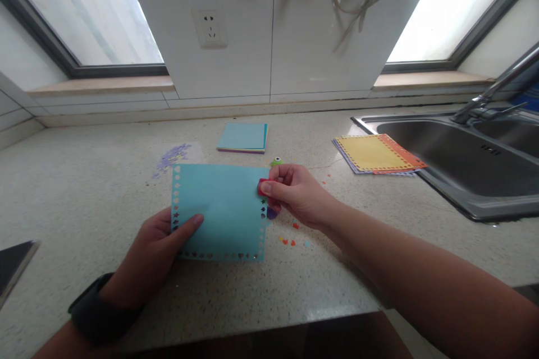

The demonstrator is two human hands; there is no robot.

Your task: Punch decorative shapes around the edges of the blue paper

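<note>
A light blue sheet of paper [223, 210] is held over the counter by my left hand [158, 244], thumb on top and fingers beneath. Small shapes are punched along its left, bottom and lower right edges. My right hand [298, 193] pinches a small red craft punch [264, 186] at the sheet's right edge, near the upper corner. Just behind that hand a green punch with an eye [276, 161] shows in part. Something purple [272, 213] sits below the right fingers, mostly hidden. Orange, yellow and blue paper bits [290, 242] lie beside the sheet.
A stack of plain coloured paper [242, 137] lies behind the sheet, with purple paper bits [172, 158] to its left. Punched yellow and orange sheets [370, 152] rest against the edge of a steel sink [421, 134] at right. A dark flat object [14, 263] is at far left.
</note>
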